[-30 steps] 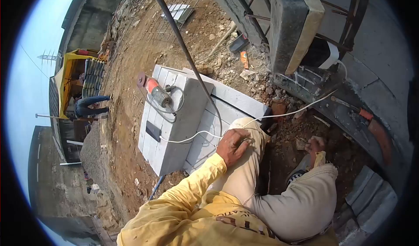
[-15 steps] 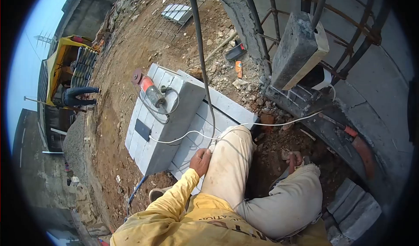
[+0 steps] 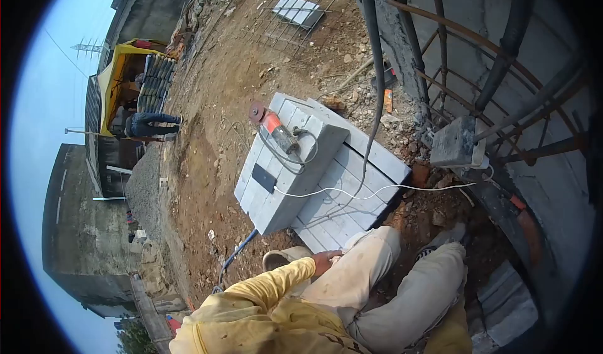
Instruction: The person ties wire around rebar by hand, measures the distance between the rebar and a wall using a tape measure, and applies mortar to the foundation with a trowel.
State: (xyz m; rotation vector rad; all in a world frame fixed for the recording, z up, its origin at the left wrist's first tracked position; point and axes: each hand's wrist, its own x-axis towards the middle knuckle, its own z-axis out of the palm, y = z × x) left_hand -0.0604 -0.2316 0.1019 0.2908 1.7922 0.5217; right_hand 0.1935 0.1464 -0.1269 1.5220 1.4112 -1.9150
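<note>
My left hand (image 3: 325,262), in a yellow sleeve, rests against the side of my bent knee (image 3: 367,260). Its fingers are closed at the trouser cloth, and a small pale bit shows by the fingertips, too small to name. My right hand is out of sight. Just beyond the left hand lie pale grey concrete blocks (image 3: 333,194), with a raised block stack (image 3: 282,200) on them. An angle grinder (image 3: 279,134) with a red body and worn disc lies on top of the stack. Beside it is a dark flat device (image 3: 264,178) with a white cable (image 3: 377,193) plugged in.
Rebar (image 3: 477,53) rises at the upper right, with a grey concrete block (image 3: 455,142) against it. A black cable (image 3: 377,103) hangs across the view. A stooping person (image 3: 151,125) is by a yellow canopy (image 3: 116,78). More blocks (image 3: 509,300) lie lower right.
The view has swung, so the blocks and grinder appear farther right and slightly lower. My left hand stays at the knee. Fingers seen near my other leg are now out of sight.
</note>
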